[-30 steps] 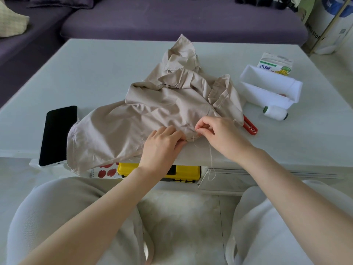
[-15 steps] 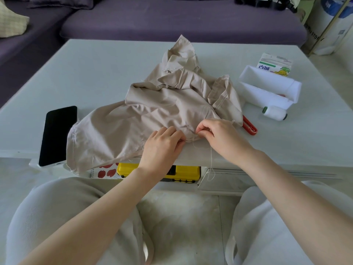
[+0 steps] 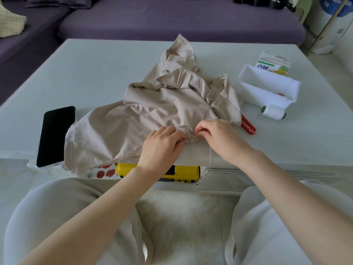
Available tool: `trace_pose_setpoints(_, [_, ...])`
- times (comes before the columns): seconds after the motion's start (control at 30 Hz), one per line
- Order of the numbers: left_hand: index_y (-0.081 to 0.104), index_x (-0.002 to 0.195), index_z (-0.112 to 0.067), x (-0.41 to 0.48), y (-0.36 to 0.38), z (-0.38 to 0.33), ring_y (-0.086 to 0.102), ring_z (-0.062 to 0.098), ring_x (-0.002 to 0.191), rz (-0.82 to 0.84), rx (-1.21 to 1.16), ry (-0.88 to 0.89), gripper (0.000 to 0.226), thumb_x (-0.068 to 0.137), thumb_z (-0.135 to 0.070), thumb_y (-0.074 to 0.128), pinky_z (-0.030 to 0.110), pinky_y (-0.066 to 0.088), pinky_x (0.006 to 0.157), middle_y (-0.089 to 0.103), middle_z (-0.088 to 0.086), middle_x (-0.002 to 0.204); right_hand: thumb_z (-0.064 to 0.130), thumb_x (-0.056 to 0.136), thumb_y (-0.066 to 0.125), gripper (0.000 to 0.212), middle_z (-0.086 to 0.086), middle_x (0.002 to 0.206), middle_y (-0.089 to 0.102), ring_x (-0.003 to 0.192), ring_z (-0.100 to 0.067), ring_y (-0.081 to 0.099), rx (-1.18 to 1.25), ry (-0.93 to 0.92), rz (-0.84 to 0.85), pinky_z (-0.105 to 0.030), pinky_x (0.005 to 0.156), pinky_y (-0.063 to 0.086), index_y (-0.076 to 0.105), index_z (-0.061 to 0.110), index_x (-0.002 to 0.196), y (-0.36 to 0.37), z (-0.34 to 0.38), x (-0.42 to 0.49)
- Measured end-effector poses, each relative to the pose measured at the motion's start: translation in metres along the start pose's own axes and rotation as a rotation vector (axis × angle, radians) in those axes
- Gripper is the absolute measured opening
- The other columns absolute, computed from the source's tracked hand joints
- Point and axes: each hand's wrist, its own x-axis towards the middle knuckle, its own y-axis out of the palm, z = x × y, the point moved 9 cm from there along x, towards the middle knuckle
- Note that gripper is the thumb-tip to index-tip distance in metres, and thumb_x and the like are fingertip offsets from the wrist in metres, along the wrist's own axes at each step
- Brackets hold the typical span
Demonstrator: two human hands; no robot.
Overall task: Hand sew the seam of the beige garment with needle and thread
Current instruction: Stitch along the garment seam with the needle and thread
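The beige garment (image 3: 152,111) lies crumpled on the pale table (image 3: 95,73), its near edge at the table's front. My left hand (image 3: 162,148) pinches the garment's seam edge near the table front. Just to its right, my right hand (image 3: 219,138) pinches at the same seam with thumb and fingers; the needle is too small to make out. A pale thread (image 3: 210,159) hangs from under my right hand over the table edge.
A black phone (image 3: 55,134) lies left of the garment. Red snips (image 3: 248,127), a white thread spool (image 3: 274,112), a white tray (image 3: 267,87) and a small carton (image 3: 273,64) sit at the right. A yellow case (image 3: 183,172) is under the table. A purple sofa (image 3: 172,20) stands behind.
My right hand has shifted slightly toward me and down along the seam. My left hand has stayed in place on the fabric.
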Motion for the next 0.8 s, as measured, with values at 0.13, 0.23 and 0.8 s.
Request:
trace_pose_setpoints(0.13, [0.067,0.08,-0.014,0.002,-0.002,0.0,0.053,0.02,0.066,-0.005,-0.034,-0.016,0.021,0.086,-0.022,0.049,0.028,0.04,0.054,0.057,-0.001,0.074,0.008,0.092,0.057,0.014,-0.001,0.094,0.068,0.089,-0.014,0.059,0.008,-0.015,-0.006,-0.025,0.08,0.045,0.07,0.01,0.094,-0.001,0.003,0.0])
trace_pose_setpoints(0.23, [0.067,0.08,-0.013,0.004,-0.005,-0.002,0.052,0.021,0.067,-0.008,-0.028,-0.012,0.022,0.087,-0.023,0.047,0.026,0.037,0.055,0.056,0.0,0.074,0.004,0.092,0.055,0.017,-0.001,0.091,0.067,0.088,-0.014,0.059,0.016,-0.043,-0.016,-0.027,0.08,0.047,0.07,0.01,0.093,-0.003,0.006,0.0])
trace_pose_setpoints(0.8, [0.067,0.084,-0.011,0.017,-0.015,0.003,0.057,0.022,0.071,-0.019,-0.094,-0.093,0.009,0.084,-0.019,0.062,0.024,0.037,0.06,0.058,0.0,0.077,0.006,0.093,0.055,0.014,0.012,0.08,0.062,0.073,0.002,0.058,0.354,0.039,-0.108,-0.009,0.072,0.044,0.064,0.016,0.091,-0.012,0.007,0.004])
